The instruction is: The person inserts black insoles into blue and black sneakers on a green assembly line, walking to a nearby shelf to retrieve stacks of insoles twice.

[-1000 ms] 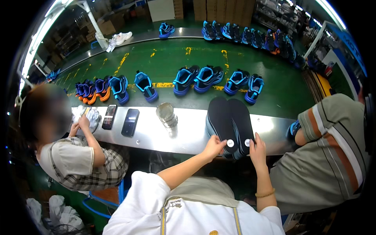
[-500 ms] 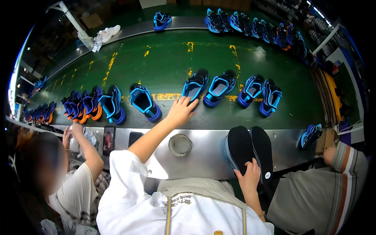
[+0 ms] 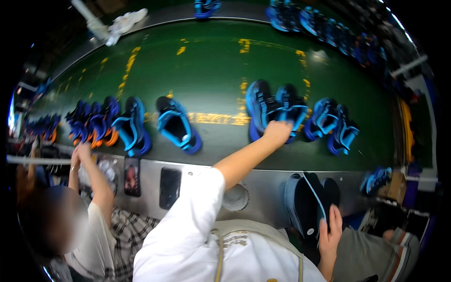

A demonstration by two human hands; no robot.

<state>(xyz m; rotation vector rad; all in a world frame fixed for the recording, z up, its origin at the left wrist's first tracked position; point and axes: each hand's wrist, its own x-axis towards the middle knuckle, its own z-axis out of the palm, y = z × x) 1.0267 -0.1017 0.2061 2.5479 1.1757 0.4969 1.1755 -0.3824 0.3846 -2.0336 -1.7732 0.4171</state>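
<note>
My left hand reaches across to a black-and-blue sneaker and is closed at its heel opening; the fingertips are hidden in the shoe. Close against that shoe's left side stands a matching sneaker. Down at the right, my right hand is closed on a thin dark insole with a pale blue edge, tilted up on its side. More black insoles lie beside and under it on the metal ledge, one with a small white round sticker.
Along the green belt stand other sneakers, a blue-and-black pair among them. A round container and two phones rest on the metal ledge. A co-worker sits at the left; another person's clothed leg shows at the right.
My left hand has moved right, from the left sneaker to the one beside it, whose heel has swung right. My right hand has lifted one insole on edge. The whole view has shifted.
</note>
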